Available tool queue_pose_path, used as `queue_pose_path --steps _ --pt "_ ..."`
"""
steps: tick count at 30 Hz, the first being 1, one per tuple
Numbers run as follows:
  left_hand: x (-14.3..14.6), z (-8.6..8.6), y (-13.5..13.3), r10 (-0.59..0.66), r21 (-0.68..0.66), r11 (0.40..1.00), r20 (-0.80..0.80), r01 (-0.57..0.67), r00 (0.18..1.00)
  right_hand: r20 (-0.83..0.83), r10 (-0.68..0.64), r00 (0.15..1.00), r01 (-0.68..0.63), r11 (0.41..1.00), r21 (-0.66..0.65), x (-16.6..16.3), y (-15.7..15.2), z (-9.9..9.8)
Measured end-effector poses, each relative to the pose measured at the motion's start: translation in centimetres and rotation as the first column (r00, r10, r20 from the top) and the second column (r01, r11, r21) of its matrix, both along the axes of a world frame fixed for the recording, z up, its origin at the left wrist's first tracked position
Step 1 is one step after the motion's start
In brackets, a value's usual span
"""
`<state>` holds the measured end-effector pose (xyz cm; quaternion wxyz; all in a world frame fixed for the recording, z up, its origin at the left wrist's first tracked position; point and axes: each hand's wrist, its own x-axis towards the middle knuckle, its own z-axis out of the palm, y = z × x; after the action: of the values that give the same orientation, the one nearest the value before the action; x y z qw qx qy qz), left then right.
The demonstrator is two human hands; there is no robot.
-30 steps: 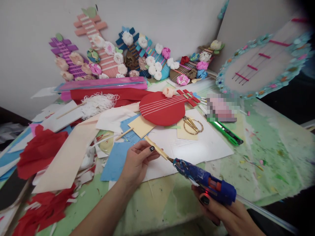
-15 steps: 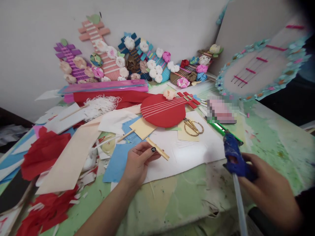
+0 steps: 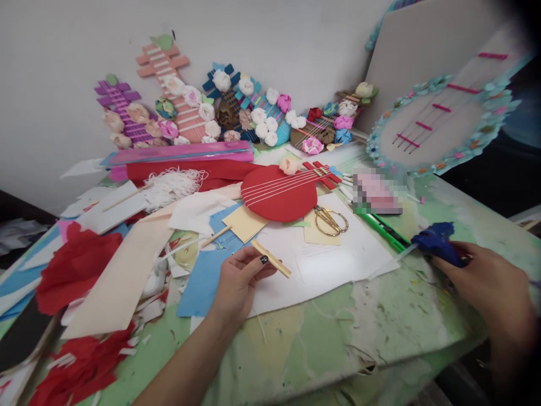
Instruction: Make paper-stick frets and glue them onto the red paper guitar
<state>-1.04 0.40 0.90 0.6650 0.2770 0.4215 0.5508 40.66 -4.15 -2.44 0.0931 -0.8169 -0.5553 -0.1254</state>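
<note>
Between the thumb and fingers of my left hand (image 3: 242, 277) is a short pale yellow strip (image 3: 271, 259), held tilted above a white sheet (image 3: 321, 270). On the right, my right hand (image 3: 486, 276) is closed around a blue hot glue gun (image 3: 439, 242). A translucent glue stick (image 3: 406, 254) juts from it toward the left, over the table. Beyond my left hand lies a red lute-shaped craft piece (image 3: 279, 193) with white strings and a pale paper flower (image 3: 289, 165). Gold-handled scissors (image 3: 332, 221) rest beside it on yellow paper.
A green cutter (image 3: 382, 230) lies left of the glue gun. Red crepe paper (image 3: 78, 268), a beige strip (image 3: 122, 270) and white string (image 3: 173, 186) crowd the left side. Flowered lute models (image 3: 186, 107) lean along the wall, and a large blue-edged one (image 3: 439, 129) stands right.
My right hand has moved right and turned the glue gun; its glue stick now points left instead of toward me. The left hand with the yellow strip has barely moved.
</note>
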Motion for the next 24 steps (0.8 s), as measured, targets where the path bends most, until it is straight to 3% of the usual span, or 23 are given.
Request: queue_pose_path --steps 3,5,8,10,11,12,14,18,24 --pt "-0.1 0.0 0.0 0.002 0.007 1.000 0.004 -0.002 1.000 0.039 -0.051 0.998 0.049 0.997 0.062 -0.3 0.3 0.7" --pt "-0.1 -0.1 0.1 0.006 0.015 1.000 0.004 -0.006 1.000 0.043 -0.017 0.999 0.009 0.985 0.170 -2.7 0.2 2.1" --pt "-0.1 -0.3 0.2 0.004 0.030 1.000 0.000 -0.004 1.000 -0.151 0.263 0.953 -0.210 0.932 0.294 -9.4 0.2 5.1" --pt "0.0 -0.4 0.2 0.008 0.031 1.000 -0.008 -0.007 1.000 -0.416 0.549 0.725 -0.444 0.834 0.327 -14.7 0.6 6.6" --pt "0.0 -0.4 0.2 0.018 0.027 0.999 -0.014 -0.018 1.000 -0.530 0.617 0.581 -0.546 0.779 0.308 -17.1 0.9 7.0" --pt "0.0 -0.4 0.2 0.030 0.022 0.999 -0.022 -0.030 0.999 -0.616 0.627 0.476 -0.622 0.735 0.268 -19.2 1.3 7.2" --pt "0.0 -0.3 0.1 0.059 0.012 0.998 -0.037 -0.059 0.998 -0.672 0.637 0.376 -0.705 0.668 0.239 -22.5 2.3 7.1" --pt "-0.1 -0.1 0.2 0.118 0.003 0.993 -0.051 -0.118 0.992 -0.715 0.611 0.339 -0.721 0.658 0.220 -25.8 3.7 6.2" --pt "0.2 -0.1 0.3 0.106 0.032 0.994 -0.060 -0.104 0.993 -0.676 0.645 0.355 -0.652 0.690 0.315 -26.8 3.7 5.3"
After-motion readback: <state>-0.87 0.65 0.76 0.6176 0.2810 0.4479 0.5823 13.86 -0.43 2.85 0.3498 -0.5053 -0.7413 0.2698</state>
